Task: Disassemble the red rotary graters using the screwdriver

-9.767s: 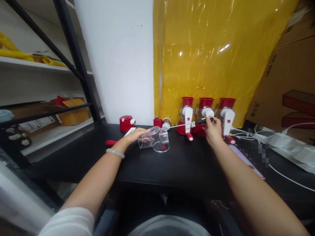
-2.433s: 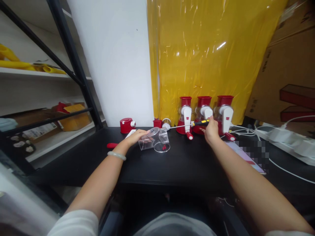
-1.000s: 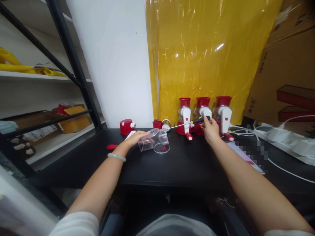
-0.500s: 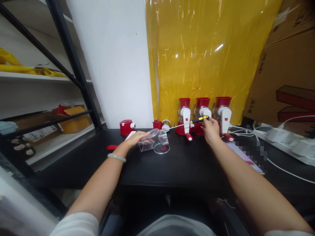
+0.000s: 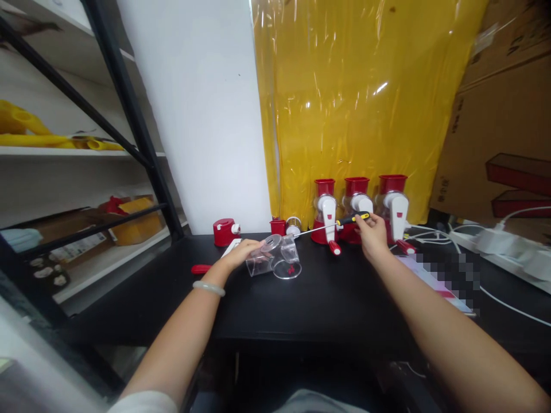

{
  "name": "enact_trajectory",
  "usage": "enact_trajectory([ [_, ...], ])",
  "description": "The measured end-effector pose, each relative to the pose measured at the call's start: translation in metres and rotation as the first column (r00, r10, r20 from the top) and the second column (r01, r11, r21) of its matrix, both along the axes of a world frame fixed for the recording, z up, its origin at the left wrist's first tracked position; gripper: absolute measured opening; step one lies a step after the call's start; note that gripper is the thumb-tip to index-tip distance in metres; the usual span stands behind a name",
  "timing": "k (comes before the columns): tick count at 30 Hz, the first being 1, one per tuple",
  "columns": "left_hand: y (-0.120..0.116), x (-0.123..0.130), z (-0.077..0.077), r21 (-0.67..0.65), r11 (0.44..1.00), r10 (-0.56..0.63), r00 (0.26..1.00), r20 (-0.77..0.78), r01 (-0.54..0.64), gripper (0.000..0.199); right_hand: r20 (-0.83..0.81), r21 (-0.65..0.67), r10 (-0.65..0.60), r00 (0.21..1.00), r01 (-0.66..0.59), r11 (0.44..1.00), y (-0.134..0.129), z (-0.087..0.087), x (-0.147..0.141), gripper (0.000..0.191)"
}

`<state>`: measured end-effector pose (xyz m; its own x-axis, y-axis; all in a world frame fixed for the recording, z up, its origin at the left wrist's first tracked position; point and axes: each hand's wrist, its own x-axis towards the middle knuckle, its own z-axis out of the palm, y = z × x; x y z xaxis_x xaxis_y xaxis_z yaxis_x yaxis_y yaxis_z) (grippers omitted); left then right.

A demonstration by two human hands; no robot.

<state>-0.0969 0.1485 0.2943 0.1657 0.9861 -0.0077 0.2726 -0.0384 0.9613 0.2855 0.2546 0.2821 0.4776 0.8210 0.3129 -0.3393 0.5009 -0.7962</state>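
Note:
My left hand (image 5: 241, 253) is closed on a clear plastic grater housing (image 5: 280, 256), tilted just above the black table. Some small red bits (image 5: 291, 269) show through its round opening. In my right hand (image 5: 371, 232) is a screwdriver (image 5: 353, 218) with a black and yellow handle, pinched between the fingers. Its long shaft points left, and the tip meets the housing's right edge; whether it touches a screw I cannot tell. Behind the housing are a red hopper (image 5: 278, 227) and a metal grating drum (image 5: 293, 225). A red base (image 5: 225, 232) stands beyond my left hand.
Three assembled red and white rotary graters (image 5: 326, 212) stand along the back. A red crank handle (image 5: 201, 268) lies left of my left hand. On the right are a phone (image 5: 434, 281), white cables and a power strip (image 5: 516, 246). Shelving (image 5: 159, 195) borders the left.
The view has tilted slightly, so everything sits a little lower. The screwdriver's handle has turned in my right fingers. My left hand still grips the clear housing.

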Motion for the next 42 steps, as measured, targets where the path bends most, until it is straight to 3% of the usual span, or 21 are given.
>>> enact_trajectory([
  [7,-0.0041,0.0024,0.0038,-0.019,1.0,0.006,1.0,-0.007,-0.006,0.071,-0.014,-0.009,0.059,0.998,-0.059,0.998,-0.0019,0.0015,0.0009,0.054],
  [16,-0.0062,0.0031,0.0059,-0.009,1.0,-0.007,1.0,-0.028,0.006,0.068,0.062,-0.017,-0.029,0.998,0.03,0.999,-0.0013,-0.0004,-0.0001,0.062],
  [30,-0.0039,0.0023,0.0048,-0.004,1.0,-0.009,1.0,-0.002,0.009,0.069,0.054,-0.025,0.001,0.999,0.001,1.0,-0.0043,0.0021,0.0001,0.06],
  [38,-0.0004,-0.0025,0.0009,-0.003,1.0,-0.022,1.0,-0.014,0.022,0.069,0.003,-0.063,0.118,0.993,-0.118,0.991,-0.0072,0.0073,0.0008,0.043],
  [42,-0.0006,-0.0026,0.0011,-0.004,1.0,-0.022,1.0,-0.016,0.022,0.069,-0.023,-0.083,0.114,0.993,-0.115,0.99,-0.0094,0.0089,0.0007,0.042],
])
